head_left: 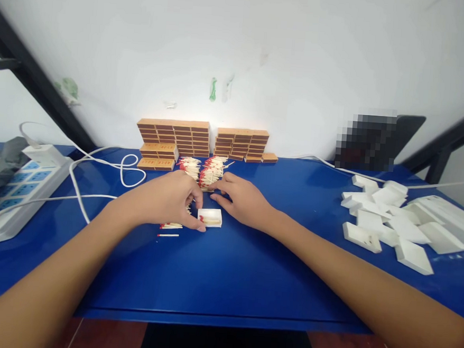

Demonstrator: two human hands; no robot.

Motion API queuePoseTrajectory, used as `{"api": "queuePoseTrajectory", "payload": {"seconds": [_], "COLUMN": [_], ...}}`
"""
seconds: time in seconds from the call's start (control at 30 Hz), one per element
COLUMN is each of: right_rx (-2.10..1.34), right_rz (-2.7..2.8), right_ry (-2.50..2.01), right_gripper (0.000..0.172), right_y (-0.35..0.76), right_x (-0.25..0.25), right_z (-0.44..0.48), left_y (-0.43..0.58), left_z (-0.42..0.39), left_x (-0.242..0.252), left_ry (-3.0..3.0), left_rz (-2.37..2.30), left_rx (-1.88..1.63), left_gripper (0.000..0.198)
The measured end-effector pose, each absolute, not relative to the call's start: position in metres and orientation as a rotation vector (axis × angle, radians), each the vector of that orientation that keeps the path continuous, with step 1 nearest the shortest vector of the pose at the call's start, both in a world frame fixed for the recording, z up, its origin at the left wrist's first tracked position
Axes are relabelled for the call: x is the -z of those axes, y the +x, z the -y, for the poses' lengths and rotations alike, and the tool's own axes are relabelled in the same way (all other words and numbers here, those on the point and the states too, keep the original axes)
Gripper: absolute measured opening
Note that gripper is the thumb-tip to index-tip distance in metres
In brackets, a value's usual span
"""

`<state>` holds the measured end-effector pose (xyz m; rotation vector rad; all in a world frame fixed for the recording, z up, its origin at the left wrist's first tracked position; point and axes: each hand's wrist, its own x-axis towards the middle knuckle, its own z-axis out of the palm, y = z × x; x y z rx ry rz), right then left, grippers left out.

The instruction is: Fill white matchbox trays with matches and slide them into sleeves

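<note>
A small white matchbox tray [213, 213] with a few red-tipped matches in it lies on the blue table. My left hand [174, 199] has its thumb and bent fingers around the tray's left end. Just behind the tray, my right hand [244, 201] reaches to the pile of matches [214, 170], thumb and forefinger slightly apart, with nothing visible between them. Another heap of matches [190, 166] is partly hidden behind my left hand. Some matches [171, 226] stick out below that hand, and a single match [168, 236] lies in front of them.
Stacked orange matchboxes [175, 133] stand along the wall, with more stacks [242, 143] beside them. White empty trays [372, 210] are heaped at right, near a dark device [401, 143]. A power strip [28, 191] and white cable [76, 179] occupy the left.
</note>
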<state>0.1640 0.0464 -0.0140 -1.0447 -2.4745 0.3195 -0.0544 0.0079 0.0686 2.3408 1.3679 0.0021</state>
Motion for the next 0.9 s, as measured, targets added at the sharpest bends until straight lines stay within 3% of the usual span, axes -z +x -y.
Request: {"api": "queuePoseTrajectory", "payload": {"seconds": [0.2,0.73,0.9], "right_rx": [-0.366,-0.426,-0.396], "right_rz": [2.442,2.452,2.514], "right_ry": [-1.040,-1.177,-1.238], "right_gripper": [0.011,0.007,0.012], "right_y": [0.163,0.157,0.163], "right_x": [0.013,0.006,0.003], "right_z": [-0.043,-0.039,-0.039], "left_y": [-0.057,-0.062,-0.063], "left_z": [-0.009,-0.011,-0.012], "left_x": [-0.068,-0.069,-0.067], "left_ry": [2.343,2.360,2.365], "left_rz": [-1.341,-1.322,-1.319], "left_rx": [-0.031,-0.086,-0.079], "left_gripper": [0.036,0.039,0.039]}}
